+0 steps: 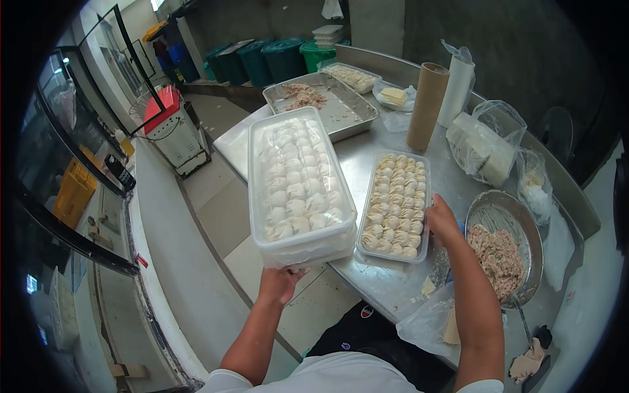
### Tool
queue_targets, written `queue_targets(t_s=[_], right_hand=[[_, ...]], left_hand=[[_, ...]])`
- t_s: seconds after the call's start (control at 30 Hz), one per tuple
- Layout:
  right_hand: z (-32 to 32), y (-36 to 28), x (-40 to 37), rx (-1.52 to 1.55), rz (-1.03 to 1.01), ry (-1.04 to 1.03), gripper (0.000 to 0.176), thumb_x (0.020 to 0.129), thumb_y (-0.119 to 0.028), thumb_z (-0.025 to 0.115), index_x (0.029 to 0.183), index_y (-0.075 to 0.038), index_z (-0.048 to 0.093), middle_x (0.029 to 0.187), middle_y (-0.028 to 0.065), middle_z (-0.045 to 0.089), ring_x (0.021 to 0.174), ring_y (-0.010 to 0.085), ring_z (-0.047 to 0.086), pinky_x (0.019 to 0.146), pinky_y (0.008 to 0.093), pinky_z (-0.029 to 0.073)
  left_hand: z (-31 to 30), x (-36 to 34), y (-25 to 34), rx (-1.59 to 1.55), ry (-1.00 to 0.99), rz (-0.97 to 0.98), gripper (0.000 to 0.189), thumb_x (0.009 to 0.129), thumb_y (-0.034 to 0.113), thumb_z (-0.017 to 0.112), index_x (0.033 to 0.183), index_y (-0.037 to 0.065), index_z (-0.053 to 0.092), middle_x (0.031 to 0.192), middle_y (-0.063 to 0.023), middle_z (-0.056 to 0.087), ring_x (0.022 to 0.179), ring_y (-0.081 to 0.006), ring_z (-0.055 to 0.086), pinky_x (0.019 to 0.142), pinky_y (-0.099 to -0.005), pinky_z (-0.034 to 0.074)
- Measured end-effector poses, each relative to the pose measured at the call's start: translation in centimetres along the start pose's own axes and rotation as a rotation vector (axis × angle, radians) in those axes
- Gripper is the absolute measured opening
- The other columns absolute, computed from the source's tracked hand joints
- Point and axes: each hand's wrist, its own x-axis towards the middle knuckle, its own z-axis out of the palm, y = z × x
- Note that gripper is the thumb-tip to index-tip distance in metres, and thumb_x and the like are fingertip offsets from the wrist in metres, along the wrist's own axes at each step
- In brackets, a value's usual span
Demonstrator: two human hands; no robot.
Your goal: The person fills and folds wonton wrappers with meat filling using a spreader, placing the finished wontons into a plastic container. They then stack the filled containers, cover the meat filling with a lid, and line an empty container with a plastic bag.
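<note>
My left hand (pixel 280 285) supports the near end of a stack of plastic containers (pixel 309 250) from below. Through the clear lid of the top one, rows of pale dumplings (pixel 295 187) show. The stack overlaps the table's left edge in view. My right hand (pixel 443 219) grips the right side of a lidless plastic container (pixel 393 257), thumb at its rim and the other fingers hidden. Rows of yellowish pleated dumplings (pixel 398 203) fill it. To the right of that hand, a metal bowl (pixel 534 229) contains minced filling (pixel 498 259).
On the steel table (pixel 386 285) are a metal tray (pixel 357 121) with filling scraps, a cardboard tube (pixel 429 105), a plastic-bag roll (pixel 457 88) and bagged wrappers (pixel 481 147). Another dumpling container (pixel 350 75) sits at the far end. Green bins (pixel 285 56) line the back wall.
</note>
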Motion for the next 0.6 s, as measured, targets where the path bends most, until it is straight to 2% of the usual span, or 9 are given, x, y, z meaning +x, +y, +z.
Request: queue_targets(t_s=[0.07,0.13,0.3,0.47,0.6], right_hand=[[-0.4,0.7,0.7,0.014,-0.006,-0.014,0.049,0.088,-0.007,0.044,0.136,0.0,0.044,0.106,0.0192,0.063,0.08,0.0268,0.063,0.066,0.0409,0.053],[-0.4,-0.1,0.3,0.027,-0.012,-0.033,0.049,0.088,-0.006,0.044,0.136,0.0,0.043,0.106,0.0196,0.063,0.079,0.0269,0.064,0.064,0.04,0.054],[-1.0,-0.1,0.4,0.016,-0.019,-0.1,0.045,0.088,-0.005,0.044,0.132,0.003,0.043,0.104,0.0211,0.062,0.074,0.0265,0.066,0.051,0.038,0.056],[-1.3,0.3,1.1,-0.062,-0.024,-0.104,0.041,0.088,-0.006,0.045,0.128,0.003,0.044,0.103,0.0223,0.062,0.076,0.0279,0.067,0.053,0.0389,0.056],[-1.2,0.6,1.0,-0.082,-0.103,-0.064,0.041,0.088,-0.006,0.045,0.127,0.003,0.044,0.099,0.0218,0.063,0.069,0.0276,0.067,0.052,0.0385,0.055]], left_hand=[[1.1,-0.4,-0.8,-0.089,0.018,-0.015,0.037,0.097,0.008,0.048,0.134,0.007,0.045,0.126,-0.0122,0.055,0.11,-0.0293,0.057,0.089,-0.0473,0.053],[2.3,-1.2,-1.1,-0.172,0.14,0.021,0.037,0.098,0.009,0.047,0.134,0.007,0.044,0.127,-0.013,0.054,0.112,-0.0309,0.057,0.089,-0.0485,0.055],[2.8,-1.0,-1.6,-0.164,0.206,0.035,0.037,0.099,0.013,0.043,0.136,0.008,0.042,0.131,-0.0127,0.052,0.114,-0.0315,0.056,0.087,-0.0475,0.057],[3.2,-1.2,-2.2,-0.144,0.216,0.091,0.037,0.101,0.017,0.041,0.137,0.009,0.039,0.131,-0.0121,0.052,0.115,-0.0319,0.056,0.087,-0.0472,0.057],[3.7,-1.9,-2.7,-0.226,0.227,0.096,0.042,0.094,0.005,0.045,0.135,0.008,0.039,0.129,-0.0126,0.053,0.114,-0.0313,0.057,0.087,-0.0491,0.058]])
